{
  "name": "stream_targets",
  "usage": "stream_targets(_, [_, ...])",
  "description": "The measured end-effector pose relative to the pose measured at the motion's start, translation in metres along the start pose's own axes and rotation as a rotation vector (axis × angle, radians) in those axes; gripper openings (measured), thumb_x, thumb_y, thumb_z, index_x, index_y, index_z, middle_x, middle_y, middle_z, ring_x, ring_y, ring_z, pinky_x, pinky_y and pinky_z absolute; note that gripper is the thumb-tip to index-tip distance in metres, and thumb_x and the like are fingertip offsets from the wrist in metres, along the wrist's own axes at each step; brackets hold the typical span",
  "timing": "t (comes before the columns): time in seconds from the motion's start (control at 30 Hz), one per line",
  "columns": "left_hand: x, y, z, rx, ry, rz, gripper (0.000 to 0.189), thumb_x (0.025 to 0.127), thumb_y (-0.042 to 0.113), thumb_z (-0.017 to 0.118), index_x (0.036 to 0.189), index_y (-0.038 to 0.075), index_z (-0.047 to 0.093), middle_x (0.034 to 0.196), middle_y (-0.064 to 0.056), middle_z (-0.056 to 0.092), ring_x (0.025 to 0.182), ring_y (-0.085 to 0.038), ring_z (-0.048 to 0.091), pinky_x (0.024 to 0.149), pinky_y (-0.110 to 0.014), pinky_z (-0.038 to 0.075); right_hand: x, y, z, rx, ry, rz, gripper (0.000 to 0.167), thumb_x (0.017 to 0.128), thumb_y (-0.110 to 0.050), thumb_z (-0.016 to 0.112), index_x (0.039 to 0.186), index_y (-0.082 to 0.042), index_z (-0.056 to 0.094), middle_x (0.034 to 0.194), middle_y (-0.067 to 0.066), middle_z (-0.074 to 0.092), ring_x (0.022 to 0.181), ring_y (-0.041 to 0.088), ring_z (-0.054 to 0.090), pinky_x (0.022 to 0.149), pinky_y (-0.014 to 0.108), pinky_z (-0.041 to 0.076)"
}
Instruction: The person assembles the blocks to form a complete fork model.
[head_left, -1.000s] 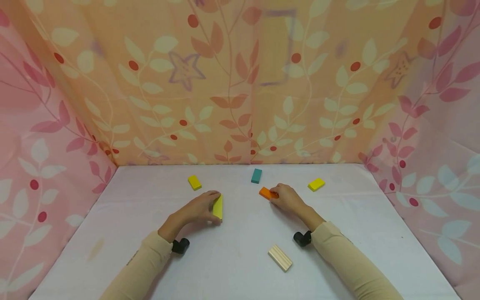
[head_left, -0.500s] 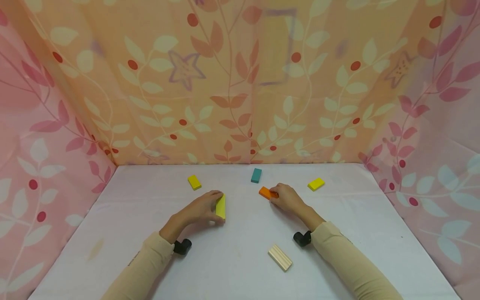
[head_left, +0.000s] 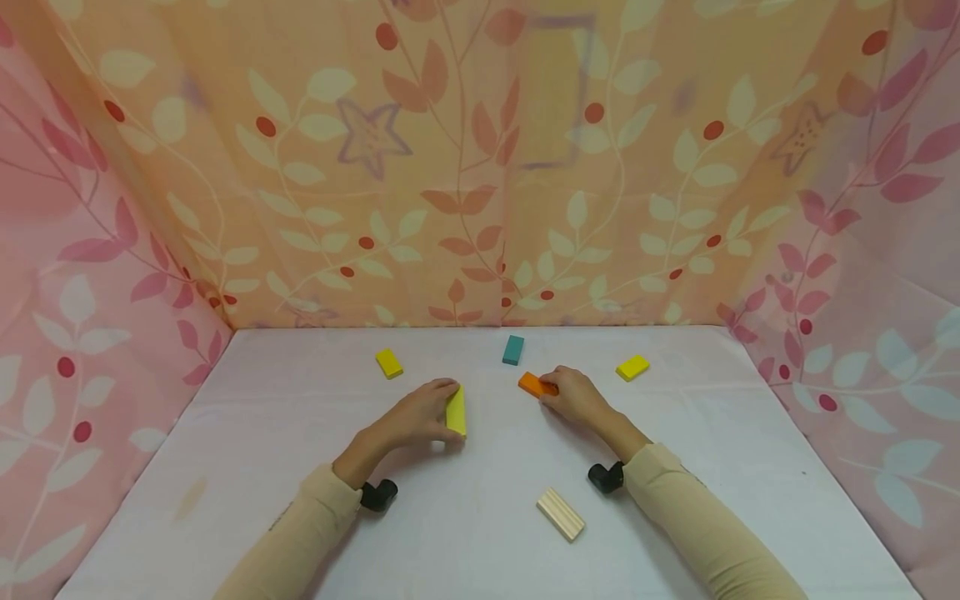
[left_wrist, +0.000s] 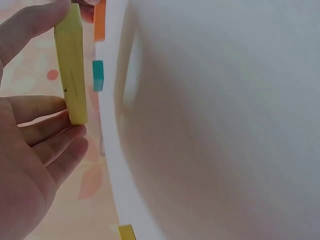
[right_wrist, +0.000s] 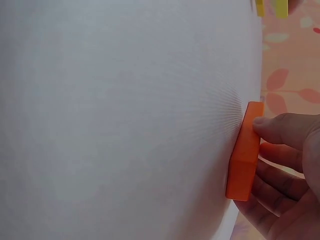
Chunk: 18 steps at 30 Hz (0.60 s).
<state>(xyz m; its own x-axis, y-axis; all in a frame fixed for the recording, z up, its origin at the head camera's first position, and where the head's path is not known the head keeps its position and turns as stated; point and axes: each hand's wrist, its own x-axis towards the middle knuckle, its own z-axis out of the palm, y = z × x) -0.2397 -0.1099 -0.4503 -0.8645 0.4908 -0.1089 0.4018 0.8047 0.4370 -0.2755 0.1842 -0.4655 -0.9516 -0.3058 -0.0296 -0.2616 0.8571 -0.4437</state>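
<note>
My left hand (head_left: 416,417) holds a long light-yellow block (head_left: 456,412) by its two ends, thumb at the near end and fingers at the far one. In the left wrist view this yellow block (left_wrist: 72,75) stands off from the white cloth, with the other fingers spread loosely beside it. To the right, my right hand (head_left: 579,398) grips an orange block (head_left: 532,384) near its right end. The right wrist view shows that orange block (right_wrist: 244,155) lying against the cloth, thumb on one face and fingers behind it.
A teal block (head_left: 513,350) lies behind the orange one. Two smaller yellow blocks sit at the back, one left (head_left: 389,363) and one right (head_left: 632,367). A grooved bare-wood block (head_left: 560,514) lies at the front. Patterned curtains (head_left: 480,167) enclose the white table (head_left: 262,467).
My left hand has carried the light-yellow block a short way to the right, closer to the orange block. My right hand and the orange block have stayed in place.
</note>
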Motion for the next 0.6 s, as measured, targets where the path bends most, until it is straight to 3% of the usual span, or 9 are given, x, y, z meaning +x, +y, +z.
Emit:
stream_targets(0.23, [0.006,0.009,0.004,-0.012,-0.002,-0.016,0.095,0.074,0.048,0.081,0.147,0.002,0.041,0.152,-0.012,0.042,0.14,-0.028,0.04,0.116,-0.045,0.035,0.0,0.002,0.0,-0.002,-0.004,-0.008,0.039,0.088,-0.019,0.072,0.123,-0.001,0.066,0.106,0.011,0.065,0.089,0.02,0.058,0.093,0.04,0.053])
stream_targets(0.6, [0.014,0.028,0.009,-0.051,-0.006,0.017,0.091,0.075,0.044,0.082,0.146,0.002,0.042,0.151,-0.012,0.043,0.139,-0.028,0.041,0.115,-0.046,0.036,0.0,0.002,0.001,-0.004,-0.002,-0.014,0.039,0.089,-0.019,0.071,0.123,-0.001,0.066,0.106,0.012,0.065,0.089,0.021,0.058,0.092,0.04,0.054])
